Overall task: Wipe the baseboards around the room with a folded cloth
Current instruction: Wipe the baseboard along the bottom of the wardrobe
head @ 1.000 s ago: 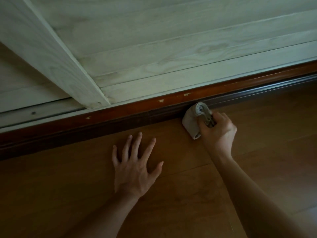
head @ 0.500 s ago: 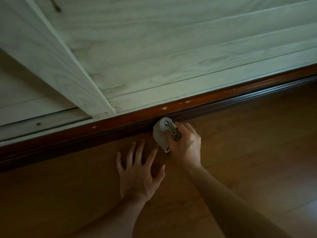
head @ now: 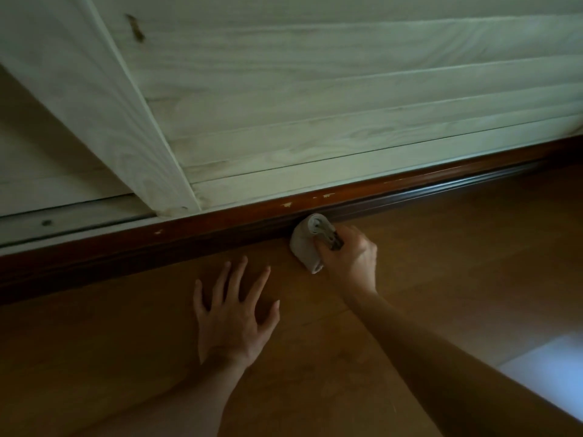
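Grey cloth (head: 303,247), single; one baseboard (head: 176,244); two hands (head: 233,323) (head: 351,257)

Left hand (head: 235,320) flat, fingers spread; right hand (head: 350,257) curled, gripping.

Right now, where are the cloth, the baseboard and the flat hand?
cloth (head: 303,247): head view, its grey folded side.
baseboard (head: 220,220): head view, its red top strip.
left hand (head: 235,323): head view, the back of the hand.

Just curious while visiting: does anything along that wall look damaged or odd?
Yes. The reddish baseboard has small pale chips in its finish, near the folded cloth. A dark mark also stains the pale wall panel higher up.
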### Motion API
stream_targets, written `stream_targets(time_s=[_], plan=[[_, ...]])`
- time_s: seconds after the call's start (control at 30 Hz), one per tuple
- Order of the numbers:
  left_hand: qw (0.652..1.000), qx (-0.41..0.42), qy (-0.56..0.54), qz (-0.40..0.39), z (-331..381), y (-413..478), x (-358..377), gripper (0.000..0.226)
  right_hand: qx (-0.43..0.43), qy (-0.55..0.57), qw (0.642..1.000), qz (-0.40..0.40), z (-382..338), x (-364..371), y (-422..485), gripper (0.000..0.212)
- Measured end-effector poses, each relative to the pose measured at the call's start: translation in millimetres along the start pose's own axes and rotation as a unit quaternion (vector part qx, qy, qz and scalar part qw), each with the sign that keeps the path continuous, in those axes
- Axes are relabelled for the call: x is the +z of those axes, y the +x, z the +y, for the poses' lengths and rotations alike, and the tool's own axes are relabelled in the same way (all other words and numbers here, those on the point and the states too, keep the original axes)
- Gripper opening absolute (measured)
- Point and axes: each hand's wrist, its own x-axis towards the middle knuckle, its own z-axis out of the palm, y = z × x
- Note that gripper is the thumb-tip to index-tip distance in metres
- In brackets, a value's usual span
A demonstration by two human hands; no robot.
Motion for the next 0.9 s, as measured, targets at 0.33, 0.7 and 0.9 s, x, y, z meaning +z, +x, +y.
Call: stream_targets(time_s=[0.33, 0.7, 0.9], plan=[[1.000, -0.007, -0.011, -0.014, -1, -2, -3, 0.064, 0.056, -0.024, 0.998, -0.009, 38, -26, 24, 0.015], [0.999, -0.011, 0.019, -0.030, 3, -1, -3, 0.062, -0.064, -0.020, 0.997, -0.024, 67, -38, 39, 0.015], [0.997, -0.022, 0.049, -0.050, 5, 1, -5, 0.061, -0.079, 0.002, 0.997, 0.001, 94, -38, 44, 0.015]])
